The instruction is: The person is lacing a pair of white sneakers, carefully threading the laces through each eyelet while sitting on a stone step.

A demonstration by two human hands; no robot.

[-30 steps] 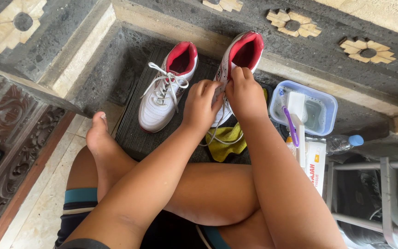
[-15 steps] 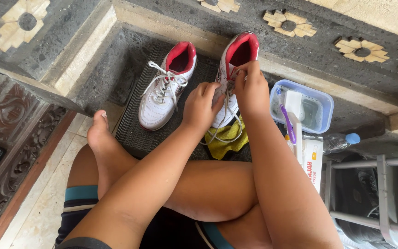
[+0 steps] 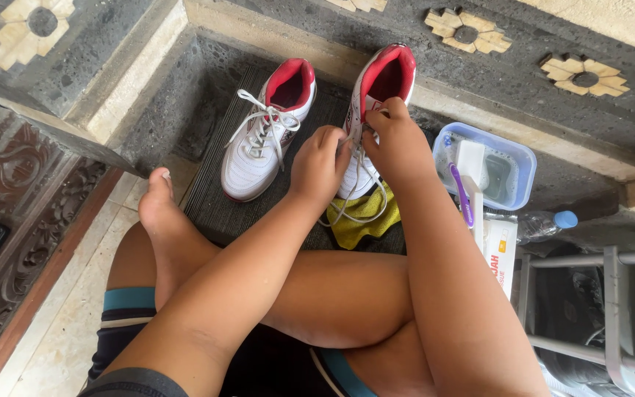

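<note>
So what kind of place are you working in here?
Probably a house entrance or porch step: dark stone paving with inlaid flower tiles, a ribbed doormat under the white shoes, and a carved wooden panel alongside.

Dark speckled stone step [image 3: 553,44] across the top, inlaid with pale flower-shaped tiles [image 3: 586,75]. Below it, a recessed stone ledge carrying a dark ribbed mat [image 3: 218,198]. Left side: carved reddish-brown wood panel [image 3: 16,184]. Floor of pale tiles [image 3: 60,323]. Grey metal frame [image 3: 611,309] at lower right. Even daylight, soft shadows.
</note>
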